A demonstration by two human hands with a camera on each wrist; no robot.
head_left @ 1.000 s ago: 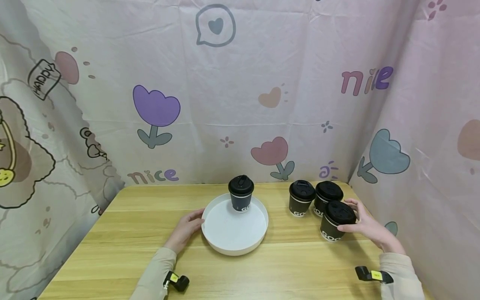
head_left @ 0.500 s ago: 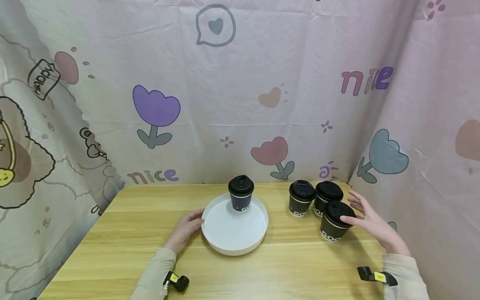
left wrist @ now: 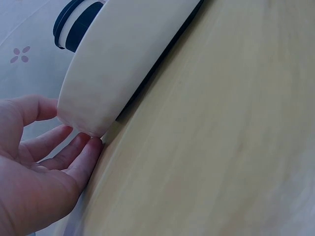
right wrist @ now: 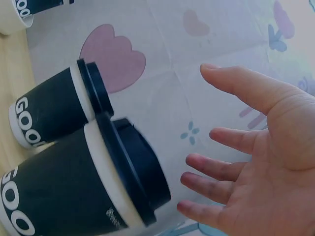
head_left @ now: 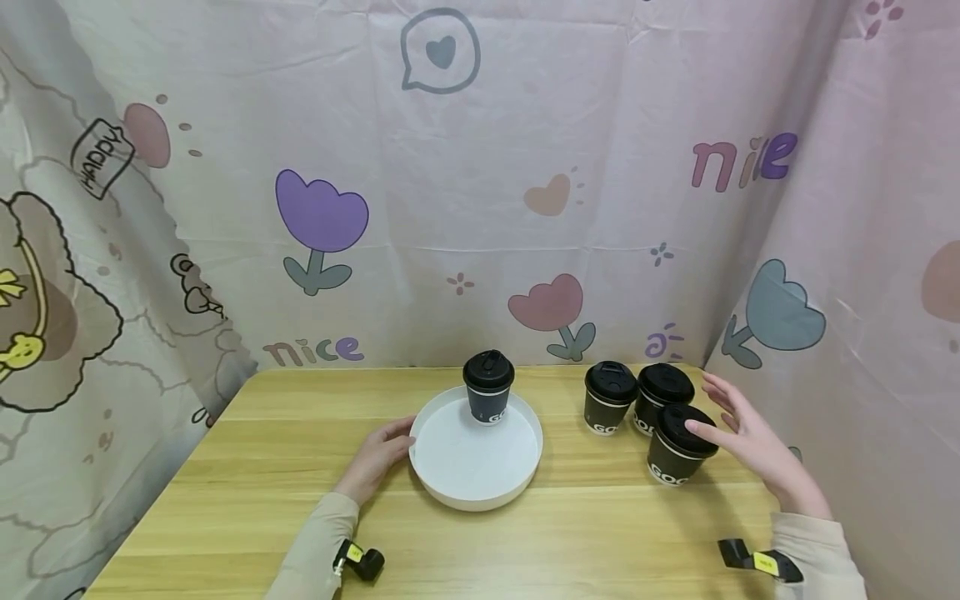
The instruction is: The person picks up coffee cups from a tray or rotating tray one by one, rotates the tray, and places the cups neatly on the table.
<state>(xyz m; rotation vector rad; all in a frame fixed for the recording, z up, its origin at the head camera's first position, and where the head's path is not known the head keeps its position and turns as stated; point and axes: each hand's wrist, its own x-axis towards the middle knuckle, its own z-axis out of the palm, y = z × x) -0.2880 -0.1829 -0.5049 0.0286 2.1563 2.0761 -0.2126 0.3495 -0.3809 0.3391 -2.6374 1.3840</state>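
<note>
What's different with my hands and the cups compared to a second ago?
Your right hand has let go of the front cup and drawn up and slightly right. Your left hand still holds the white tray; that cup and the other cups haven't visibly moved.

"GOO" on cups [right wrist: 59,182] near right hand [head_left: 750,442]; "nice" on backdrop [head_left: 450,192] beyond left hand [head_left: 375,458]; "HAPPY" on side cloth [head_left: 97,250] farther left.
</note>
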